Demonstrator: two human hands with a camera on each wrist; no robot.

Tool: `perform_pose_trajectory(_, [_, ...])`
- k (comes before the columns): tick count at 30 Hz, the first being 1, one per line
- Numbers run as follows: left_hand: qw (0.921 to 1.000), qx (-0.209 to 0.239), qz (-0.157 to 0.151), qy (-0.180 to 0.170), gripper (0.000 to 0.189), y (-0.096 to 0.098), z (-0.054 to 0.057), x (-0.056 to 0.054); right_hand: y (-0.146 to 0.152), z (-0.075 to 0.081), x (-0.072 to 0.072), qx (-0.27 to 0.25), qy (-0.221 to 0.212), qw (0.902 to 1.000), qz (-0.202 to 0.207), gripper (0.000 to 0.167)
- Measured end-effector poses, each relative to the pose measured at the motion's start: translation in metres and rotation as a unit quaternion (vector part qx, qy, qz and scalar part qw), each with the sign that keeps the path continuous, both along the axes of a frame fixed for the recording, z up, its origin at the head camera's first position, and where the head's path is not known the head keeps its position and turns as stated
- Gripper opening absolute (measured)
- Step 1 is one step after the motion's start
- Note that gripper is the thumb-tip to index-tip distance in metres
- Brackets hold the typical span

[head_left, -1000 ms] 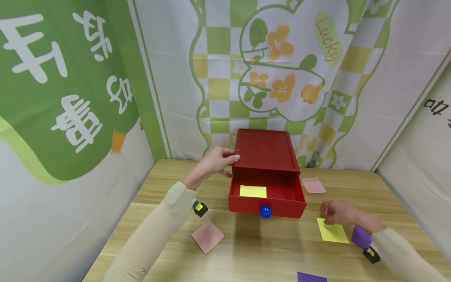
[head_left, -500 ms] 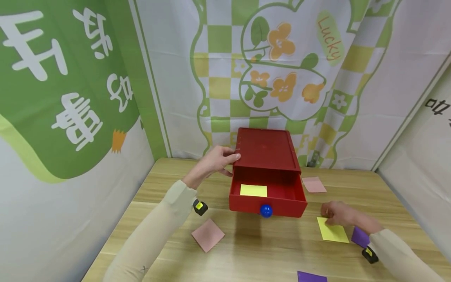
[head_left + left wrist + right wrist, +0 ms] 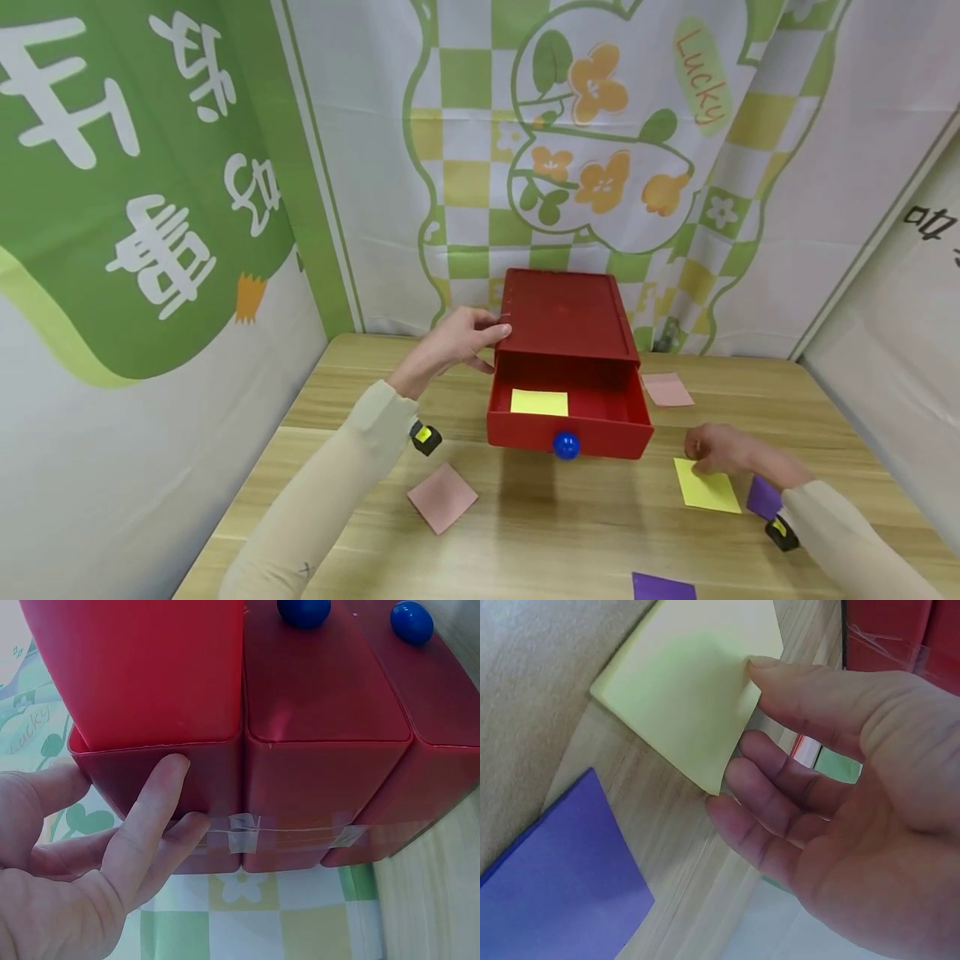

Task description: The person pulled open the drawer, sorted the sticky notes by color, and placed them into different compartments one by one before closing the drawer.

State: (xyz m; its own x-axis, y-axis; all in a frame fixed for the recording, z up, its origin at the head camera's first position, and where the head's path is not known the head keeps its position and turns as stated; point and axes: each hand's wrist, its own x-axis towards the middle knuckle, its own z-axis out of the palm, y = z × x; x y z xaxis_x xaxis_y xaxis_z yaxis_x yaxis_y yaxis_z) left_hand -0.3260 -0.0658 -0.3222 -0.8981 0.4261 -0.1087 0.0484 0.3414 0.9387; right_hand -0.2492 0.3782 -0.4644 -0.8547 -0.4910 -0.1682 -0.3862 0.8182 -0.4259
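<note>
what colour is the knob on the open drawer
Blue; the knob on the open drawer shows best in the head view.

The back curtain (image 3: 465, 183) reads "Lucky"; white Chinese characters (image 3: 163, 254) stand on the left wall (image 3: 97, 308), black writing (image 3: 931, 223) on the right wall (image 3: 877, 292).

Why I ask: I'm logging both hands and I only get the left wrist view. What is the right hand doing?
Observer: The right hand holds a yellow paper by its edge, thumb on top.
Operator: Is anything inside the pulled-out drawer? I see only its outside.
Observer: Yes, a yellow sheet shows in its left part, behind the front wall.
Operator: Any other papers lying on the table?
Observer: Yes, the head view shows two pink papers and two purple papers there.
</note>
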Motion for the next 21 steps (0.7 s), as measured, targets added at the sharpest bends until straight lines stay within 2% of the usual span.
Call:
perform_pose_trajectory(15, [1.0,-0.003,0.001,0.004,0.037,-0.0011,-0.0005,0.0013,-0.0059,0.0024,0.005,-0.011,-0.029,0.9995,-0.012,0.021])
perform_pose_trajectory(21, [1.0,-0.005,0.002,0.006,0.038,-0.0008,0.001,0.0021,-0.0029,0.0013,0.0039,-0.014,-0.013,0.9997,-0.013,0.021])
